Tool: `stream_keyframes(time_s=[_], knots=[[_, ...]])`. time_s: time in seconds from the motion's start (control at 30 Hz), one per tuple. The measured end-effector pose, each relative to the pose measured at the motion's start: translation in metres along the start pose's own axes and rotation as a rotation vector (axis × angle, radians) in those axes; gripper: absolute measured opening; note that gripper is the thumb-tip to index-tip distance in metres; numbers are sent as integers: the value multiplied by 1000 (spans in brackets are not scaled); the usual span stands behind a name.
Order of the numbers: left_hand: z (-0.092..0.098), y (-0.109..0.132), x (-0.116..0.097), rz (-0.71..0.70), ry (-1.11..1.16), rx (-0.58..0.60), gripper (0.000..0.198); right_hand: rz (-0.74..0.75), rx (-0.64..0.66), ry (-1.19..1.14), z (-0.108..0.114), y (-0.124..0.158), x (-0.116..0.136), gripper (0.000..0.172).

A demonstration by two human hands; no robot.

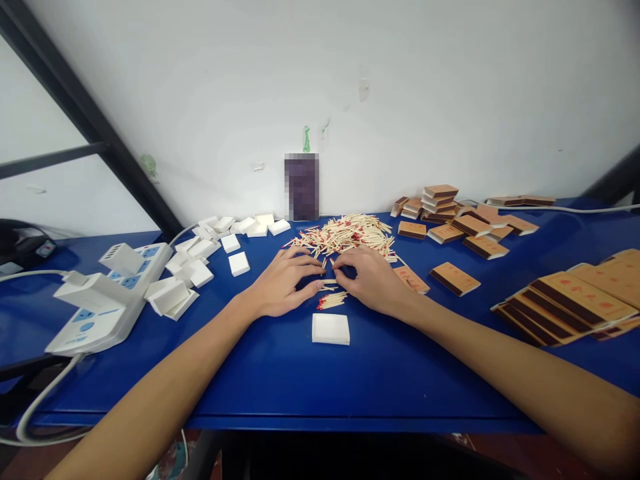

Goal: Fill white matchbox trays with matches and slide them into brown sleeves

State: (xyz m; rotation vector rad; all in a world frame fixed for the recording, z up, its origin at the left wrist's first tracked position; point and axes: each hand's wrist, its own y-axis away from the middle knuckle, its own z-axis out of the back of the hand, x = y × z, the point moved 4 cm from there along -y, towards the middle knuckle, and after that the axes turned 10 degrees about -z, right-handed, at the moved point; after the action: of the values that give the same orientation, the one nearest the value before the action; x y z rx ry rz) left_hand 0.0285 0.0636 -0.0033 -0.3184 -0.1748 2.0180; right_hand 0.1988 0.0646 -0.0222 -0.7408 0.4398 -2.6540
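Observation:
A big heap of loose red-tipped matchsticks (357,231) lies on the blue table in front of my hands. My left hand (287,281) rests palm down at the heap's near left side, thumb apart from the outstretched fingers, holding nothing that I can see. Across from it, my right hand (370,277) has thumb and index finger pinched together at a matchstick (331,264). A few single sticks lie between the two hands. Closer to me is a small bundle of matchsticks (333,301), and below that a white matchbox tray (331,329).
White trays (193,253) are scattered at left, beside a white power strip (125,287) with plugs and cables. Brown matchbox sleeves (465,223) pile up at back right; flattened sleeves (575,300) are stacked at far right. A pixelated dark panel (302,188) stands against the wall.

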Motion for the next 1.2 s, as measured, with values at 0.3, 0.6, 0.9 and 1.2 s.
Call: stream_keyframes(time_s=[0.3, 0.6, 0.9, 1.2], knots=[[0, 1, 11, 68, 13, -58, 34, -70, -16, -7, 0, -1, -5, 13], [5, 3, 22, 184, -55, -202, 18, -77, -28, -89, 0, -1, -7, 26], [-1, 4, 25, 192, -84, -125, 21, 42, 33, -107, 1, 1, -2, 30], [-3, 3, 24, 122, -53, -53, 26, 77, 23, -160, 2, 1, 1, 25]])
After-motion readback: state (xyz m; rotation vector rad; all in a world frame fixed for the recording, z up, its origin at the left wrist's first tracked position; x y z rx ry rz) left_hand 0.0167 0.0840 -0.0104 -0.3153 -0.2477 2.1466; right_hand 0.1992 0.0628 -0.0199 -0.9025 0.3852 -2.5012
